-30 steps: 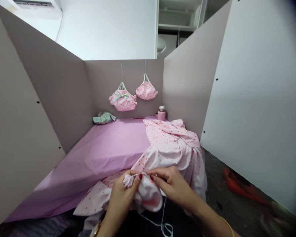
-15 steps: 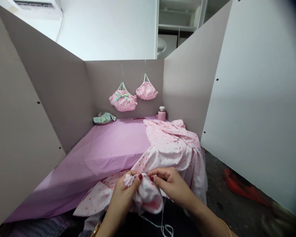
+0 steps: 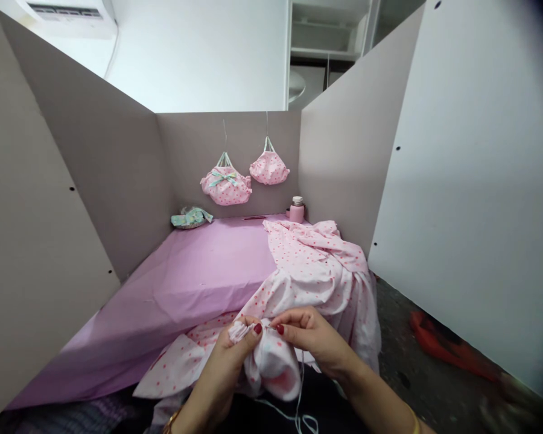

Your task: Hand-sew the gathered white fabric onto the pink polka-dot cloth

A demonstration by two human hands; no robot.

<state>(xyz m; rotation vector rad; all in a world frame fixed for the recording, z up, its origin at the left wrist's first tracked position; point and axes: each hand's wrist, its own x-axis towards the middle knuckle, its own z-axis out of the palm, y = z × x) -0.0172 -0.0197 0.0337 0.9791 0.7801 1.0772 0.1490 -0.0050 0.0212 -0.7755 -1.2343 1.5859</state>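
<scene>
Pink dotted fabric [image 3: 274, 367] is bunched up near my lap, and its larger part drapes over the table's front edge. My left hand [image 3: 233, 346] is closed, thumb against fingers, on a gathered, pleated fold of this fabric. Close beside it on the right, my right hand [image 3: 308, 331] pinches with thumb and forefinger at the fabric's upper edge. Whatever lies between those fingertips is too small to make out. A pale thread [image 3: 298, 401] hangs below the right hand and loops over my dark lap.
Two dotted pouch-like pieces [image 3: 227, 185] hang on the back panel. A pink bottle [image 3: 297, 211] stands at the back right of the purple-covered table [image 3: 217, 253]. A green patterned bundle [image 3: 192, 217] lies back left. Grey panels enclose three sides. Something red [image 3: 447, 349] lies on the floor.
Both hands stay close together on the fabric, with only a slight shift of the fingers. The bunched fabric hangs a little lower.
</scene>
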